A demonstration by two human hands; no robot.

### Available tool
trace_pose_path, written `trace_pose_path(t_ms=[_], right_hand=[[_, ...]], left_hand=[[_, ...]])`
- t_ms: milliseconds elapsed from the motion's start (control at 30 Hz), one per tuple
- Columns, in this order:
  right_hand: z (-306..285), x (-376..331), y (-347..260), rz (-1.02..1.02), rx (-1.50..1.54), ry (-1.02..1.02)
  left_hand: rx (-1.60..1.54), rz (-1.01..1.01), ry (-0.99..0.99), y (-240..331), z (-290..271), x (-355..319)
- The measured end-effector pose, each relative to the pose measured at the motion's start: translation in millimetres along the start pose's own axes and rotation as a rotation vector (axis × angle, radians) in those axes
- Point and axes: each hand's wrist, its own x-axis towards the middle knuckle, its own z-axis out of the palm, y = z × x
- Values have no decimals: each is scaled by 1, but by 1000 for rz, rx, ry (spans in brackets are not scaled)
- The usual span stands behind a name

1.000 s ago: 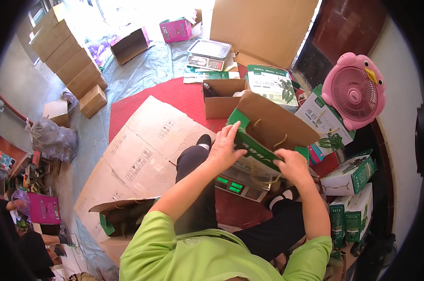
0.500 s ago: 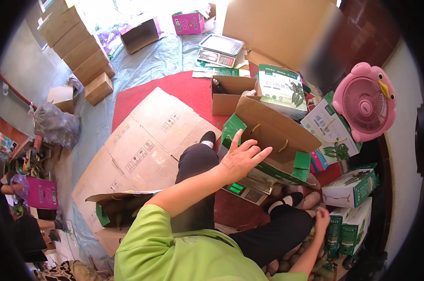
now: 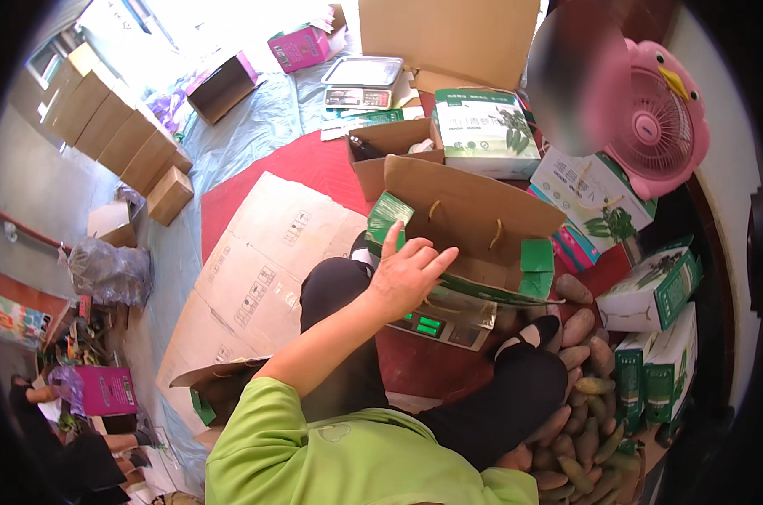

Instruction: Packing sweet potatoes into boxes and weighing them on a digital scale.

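My left hand (image 3: pixel 409 276) is over the near left edge of an open cardboard carton (image 3: pixel 474 215) with green flaps and rope handles. Its fingers are spread, and none is closed on the carton; whether it touches the edge I cannot tell. The carton stands on a digital scale (image 3: pixel 459 335) whose display glows green. At my right, a skin-coloured patch of my right hand or forearm (image 3: pixel 514 459) shows beside my sleeve, next to a heap of oblong brownish-green and pinkish tubers (image 3: pixel 585 438); its fingers are hidden.
A second open carton (image 3: pixel 230 391) stands at my left on a flattened cardboard sheet (image 3: pixel 272 244). Green-and-white cartons (image 3: pixel 651 290) and a pink fan (image 3: pixel 651 126) stand at right. Another scale (image 3: pixel 360 84) sits farther off. At far left another person's arm (image 3: pixel 40 393) reaches toward a magenta box (image 3: pixel 108 390).
The view has shifted, showing more of the tuber heap. My right hand has drawn back from beside the green cartons toward my body. My left hand stays at the carton's edge, fingers spread.
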Motion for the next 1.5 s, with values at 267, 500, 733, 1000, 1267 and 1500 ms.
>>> trace_pose_path(t_ms=[267, 500, 733, 1000, 1267, 1500], right_hand=[[18, 86, 67, 630, -62, 67], [-14, 80, 44, 1401, 986, 499], [12, 90, 106, 1283, 831, 756], [33, 122, 59, 1098, 484, 654], [-39, 139, 89, 407, 632, 637], [-199, 207, -90, 65, 457, 718]], left_hand=[[-6, -79, -55, -5, -3, 11], [107, -30, -70, 10, 16, 10], [79, -40, -82, 18, 16, 16], [18, -24, -116, 5, -11, 17], [5, 5, -86, -2, -6, 8], [-11, 46, -69, -9, -5, 3]])
